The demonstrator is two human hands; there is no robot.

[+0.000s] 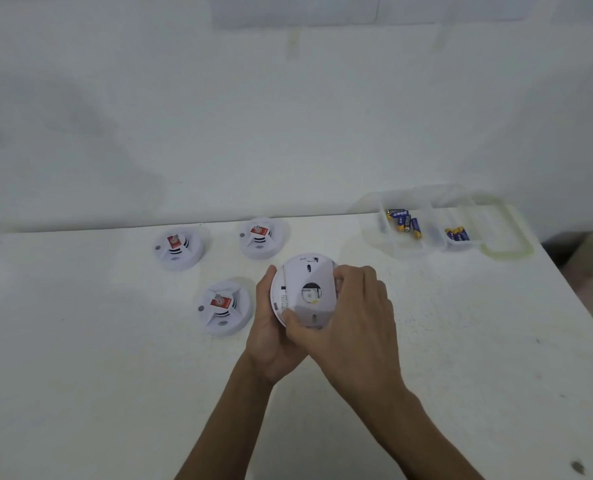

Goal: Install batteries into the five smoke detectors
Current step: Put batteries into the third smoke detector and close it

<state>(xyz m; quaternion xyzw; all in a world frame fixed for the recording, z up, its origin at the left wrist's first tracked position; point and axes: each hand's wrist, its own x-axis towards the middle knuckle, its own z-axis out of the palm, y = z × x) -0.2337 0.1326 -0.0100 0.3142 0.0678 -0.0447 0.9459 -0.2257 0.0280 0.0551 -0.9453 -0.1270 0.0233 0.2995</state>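
Forearms enter from the bottom centre of the frame and meet just below mid-frame.

Left hand [270, 337] cups the held smoke detector [278, 289] from below and from its left side, thumb up along the rim. Right hand [353, 313] comes over from the right, fingers curled round the right edge, thumb pressed on the lower left of the back plate [317, 275]. Both hands are clamped on this one unit. It appears to be held clear of the table [115, 375], back side toward me and slightly tilted.

Three more units sit dome-up on the table to the left:
- upper-left detector [179, 249]
- upper-middle detector [262, 237]
- lower detector [224, 306], just beside the left hand

I count four in view and cannot find a fifth.

Clear box [385, 233] stands at the right of the frame near the table's far edge, with loose batteries [404, 220] in its compartments, well apart from the hands.

Handling, my judgement:
- The shell looks like light, rigid, smooth plastic, so it slips easily.
- Best hold is around the rim with one hand while the other works the plate.
- The plate likely twists or unclips, and its thin tabs may snap if forced.
- I would keep pressure off the central opening.
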